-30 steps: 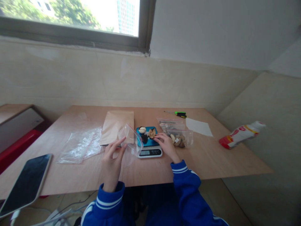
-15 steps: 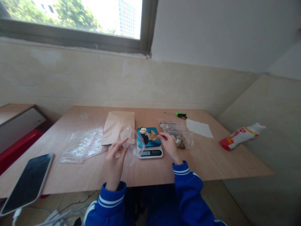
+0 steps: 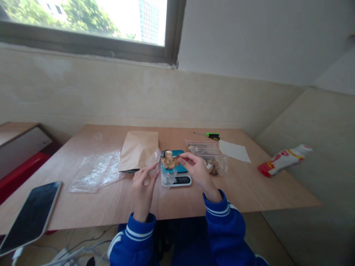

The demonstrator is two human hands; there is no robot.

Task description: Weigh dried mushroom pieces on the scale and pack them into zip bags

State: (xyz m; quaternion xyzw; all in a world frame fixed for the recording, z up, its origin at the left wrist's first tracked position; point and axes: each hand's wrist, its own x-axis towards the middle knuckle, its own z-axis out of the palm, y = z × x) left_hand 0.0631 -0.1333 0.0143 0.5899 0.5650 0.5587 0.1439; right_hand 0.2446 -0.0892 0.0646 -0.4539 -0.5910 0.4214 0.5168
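Observation:
My left hand (image 3: 144, 184) pinches the rim of a small clear zip bag (image 3: 163, 171), held open in front of a digital scale (image 3: 179, 173) with a blue top. Fingers of my right hand (image 3: 195, 168) are closed on a brown dried piece (image 3: 169, 162), held over the bag's mouth. A pale round piece (image 3: 168, 152) lies on the scale's far edge. To the right of my right hand lies a clear bag of brown dried pieces (image 3: 215, 164), with another filled zip bag (image 3: 202, 147) behind it.
A brown paper envelope (image 3: 138, 149) and crumpled clear plastic bags (image 3: 97, 170) lie left of the scale. A phone (image 3: 30, 216) rests at the table's near left corner. Farther right are a green-handled screwdriver (image 3: 211, 136), a white sheet (image 3: 235, 150) and a red-and-white packet (image 3: 283, 159).
My right hand lifted a brown dried piece off the scale and brought it left to the bag's mouth. My left hand shifted right, raising the bag nearer the scale.

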